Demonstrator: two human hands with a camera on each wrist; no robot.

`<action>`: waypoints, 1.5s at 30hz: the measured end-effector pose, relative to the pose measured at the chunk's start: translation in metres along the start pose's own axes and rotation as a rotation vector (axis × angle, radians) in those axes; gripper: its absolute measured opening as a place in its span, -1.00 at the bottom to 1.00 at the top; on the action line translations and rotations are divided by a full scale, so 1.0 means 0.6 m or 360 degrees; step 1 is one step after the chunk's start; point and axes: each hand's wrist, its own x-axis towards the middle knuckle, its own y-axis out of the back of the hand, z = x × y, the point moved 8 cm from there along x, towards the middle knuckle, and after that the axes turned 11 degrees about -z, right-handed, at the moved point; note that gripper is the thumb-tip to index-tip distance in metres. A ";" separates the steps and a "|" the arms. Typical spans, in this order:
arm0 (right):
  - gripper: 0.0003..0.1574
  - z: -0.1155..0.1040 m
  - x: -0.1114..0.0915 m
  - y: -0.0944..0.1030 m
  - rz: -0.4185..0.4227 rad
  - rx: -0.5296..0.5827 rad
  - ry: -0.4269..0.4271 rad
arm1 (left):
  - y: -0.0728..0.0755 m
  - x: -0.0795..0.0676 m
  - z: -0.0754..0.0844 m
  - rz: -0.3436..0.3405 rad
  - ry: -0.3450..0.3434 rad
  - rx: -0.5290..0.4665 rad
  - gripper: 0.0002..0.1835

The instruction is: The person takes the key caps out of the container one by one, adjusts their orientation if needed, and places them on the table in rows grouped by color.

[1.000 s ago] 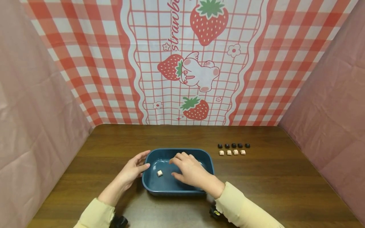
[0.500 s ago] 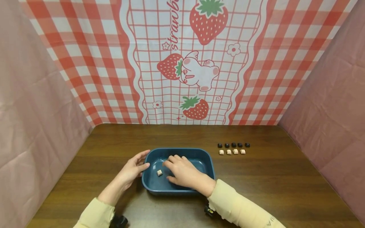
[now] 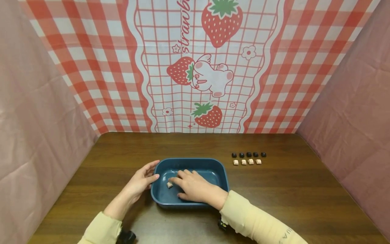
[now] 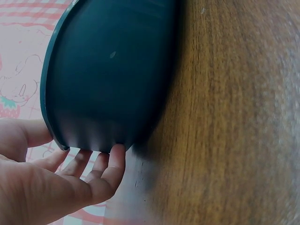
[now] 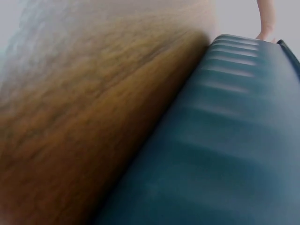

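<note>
A blue rectangular tray stands on the wooden table. My left hand grips its left end, the thumb over the rim and the fingers along the outside wall, as the left wrist view also shows; the tray fills much of that view. Inside the tray lies one small cream keycap. My right hand reaches over the near wall, its index fingertip right at the keycap's upper edge and its thumb apart. The right wrist view shows only the tray's outer wall, with the right hand out of sight.
Right of the tray, a row of several black keycaps lies behind a row of several cream keycaps. A checked strawberry cloth hangs at the back, with pink cloth along both sides.
My right hand has moved left and down inside the tray, and its index finger has stretched out to the keycap. My left hand stays on the tray's end.
</note>
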 end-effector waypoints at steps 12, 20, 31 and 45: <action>-0.42 -0.001 0.001 -0.009 0.0024 0.0022 0.0061 | 0.000 -0.001 0.000 0.0000 0.0011 -0.0011 -0.43; -0.62 -0.011 -0.001 -0.005 0.0088 0.0057 0.0176 | 0.000 -0.001 0.002 -0.0011 0.0020 0.0001 -0.43; -0.78 -0.019 0.001 -0.007 0.0111 0.0020 0.0238 | 0.001 -0.002 0.003 0.0003 0.0018 -0.0002 -0.43; -0.79 0.000 -0.006 0.009 0.0128 0.0099 0.0135 | -0.001 0.000 0.000 0.0007 0.0026 0.0003 -0.43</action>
